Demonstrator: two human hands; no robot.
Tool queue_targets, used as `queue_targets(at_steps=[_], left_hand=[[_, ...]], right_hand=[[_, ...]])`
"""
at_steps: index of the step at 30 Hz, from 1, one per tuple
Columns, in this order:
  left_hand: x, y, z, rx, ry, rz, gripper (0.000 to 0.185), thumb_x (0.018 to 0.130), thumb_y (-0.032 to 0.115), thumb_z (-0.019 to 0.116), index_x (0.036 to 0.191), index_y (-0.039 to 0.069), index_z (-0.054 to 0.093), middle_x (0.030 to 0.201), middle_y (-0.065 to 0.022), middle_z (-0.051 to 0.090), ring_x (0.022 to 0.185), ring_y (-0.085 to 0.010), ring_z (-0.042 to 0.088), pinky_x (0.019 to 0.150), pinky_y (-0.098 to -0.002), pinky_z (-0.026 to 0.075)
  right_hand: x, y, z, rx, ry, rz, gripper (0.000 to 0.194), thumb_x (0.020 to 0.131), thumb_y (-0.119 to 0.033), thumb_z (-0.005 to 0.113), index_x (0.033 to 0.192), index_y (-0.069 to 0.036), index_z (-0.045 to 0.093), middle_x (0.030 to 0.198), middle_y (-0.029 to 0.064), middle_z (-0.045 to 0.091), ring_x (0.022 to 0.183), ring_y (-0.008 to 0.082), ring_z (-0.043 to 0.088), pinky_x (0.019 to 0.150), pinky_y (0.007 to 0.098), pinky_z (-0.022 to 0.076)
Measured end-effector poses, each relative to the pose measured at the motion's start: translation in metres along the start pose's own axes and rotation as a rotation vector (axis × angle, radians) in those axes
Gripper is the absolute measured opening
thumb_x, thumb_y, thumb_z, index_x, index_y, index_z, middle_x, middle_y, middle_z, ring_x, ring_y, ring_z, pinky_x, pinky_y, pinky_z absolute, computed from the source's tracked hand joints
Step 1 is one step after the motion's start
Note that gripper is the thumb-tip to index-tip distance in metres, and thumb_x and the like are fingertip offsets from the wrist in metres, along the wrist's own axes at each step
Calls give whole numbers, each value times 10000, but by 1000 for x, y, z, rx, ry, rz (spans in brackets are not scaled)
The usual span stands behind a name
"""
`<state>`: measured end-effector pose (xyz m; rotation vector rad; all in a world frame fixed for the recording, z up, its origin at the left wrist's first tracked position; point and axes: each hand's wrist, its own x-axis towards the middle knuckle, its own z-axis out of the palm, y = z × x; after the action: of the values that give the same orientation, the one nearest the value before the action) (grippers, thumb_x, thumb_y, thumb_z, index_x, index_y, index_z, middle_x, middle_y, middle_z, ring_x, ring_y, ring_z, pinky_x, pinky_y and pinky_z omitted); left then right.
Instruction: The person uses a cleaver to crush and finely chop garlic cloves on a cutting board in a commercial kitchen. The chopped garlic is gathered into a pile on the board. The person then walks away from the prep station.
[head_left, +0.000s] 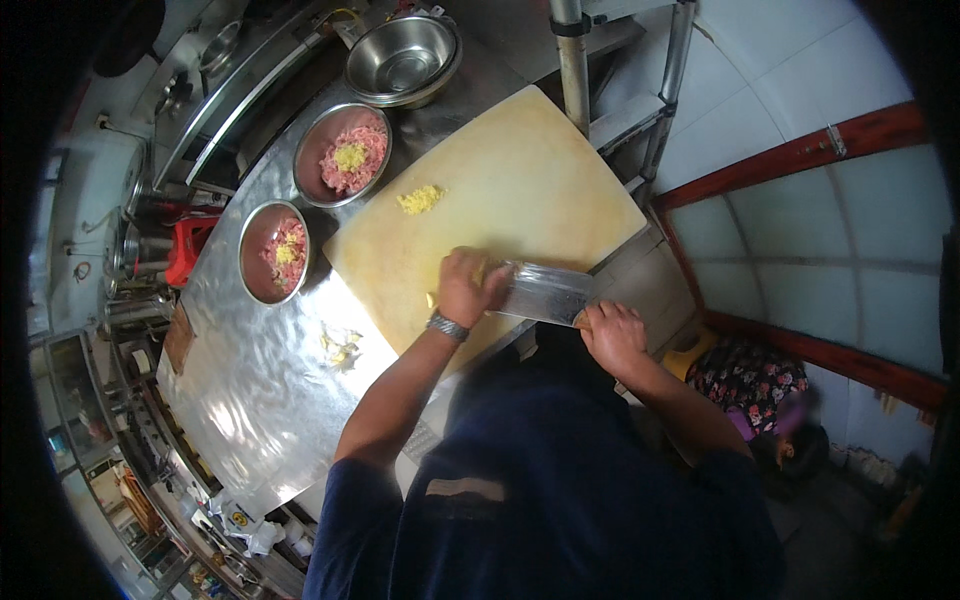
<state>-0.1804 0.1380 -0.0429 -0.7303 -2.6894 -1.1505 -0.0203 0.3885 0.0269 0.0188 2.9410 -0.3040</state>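
My right hand (616, 339) grips the wooden handle of a broad-bladed cleaver (547, 291), whose blade lies over the near edge of a large cutting board (517, 180). Blurred, my left hand (466, 289) is at the far end of the blade, with the thumb against or close to it. Whether its fingers hold anything cannot be made out. A small pale yellow piece (431, 300) lies beside the left wrist, which wears a metal-band watch. Farther up the board sits a small heap of minced yellow pieces (421, 199), probably ginger or garlic.
Two steel bowls, one larger (307, 161) and one smaller (253, 259), hold ground meat topped with yellow mince. Stacked steel basins (401, 64) stand behind. Pale scraps (341, 349) lie on the steel table (247, 420). A metal ladder (574, 67) and a person in floral clothing (742, 379) are at right.
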Motion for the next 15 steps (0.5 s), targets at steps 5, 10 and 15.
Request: queue_targets(at_steps=[5, 10, 15], left_hand=[[8, 21, 48, 55, -132, 119, 316, 811, 307, 804, 1053, 117, 728, 1182, -106, 650, 1110, -361, 586, 901, -484, 489], [16, 5, 67, 161, -90, 140, 250, 803, 258, 768, 1004, 112, 748, 1156, -116, 667, 1133, -360, 581, 915, -512, 474], [22, -14, 58, 116, -4, 162, 178, 836, 146, 749, 996, 79, 710, 1115, -137, 656, 1025, -373, 610, 880, -467, 515]], right_hand=[[-11, 6, -4, -57, -30, 3, 332, 778, -266, 777, 1058, -100, 708, 976, 96, 665, 970, 300, 665, 827, 461, 512], [-27, 29, -9, -98, -40, 16, 366, 783, -286, 778, 1085, -90, 712, 1016, 111, 682, 982, 301, 676, 828, 459, 523], [-39, 58, -3, 244, -110, 136, 371, 880, -323, 745, 1071, -18, 659, 902, 120, 680, 826, 287, 690, 738, 424, 553]])
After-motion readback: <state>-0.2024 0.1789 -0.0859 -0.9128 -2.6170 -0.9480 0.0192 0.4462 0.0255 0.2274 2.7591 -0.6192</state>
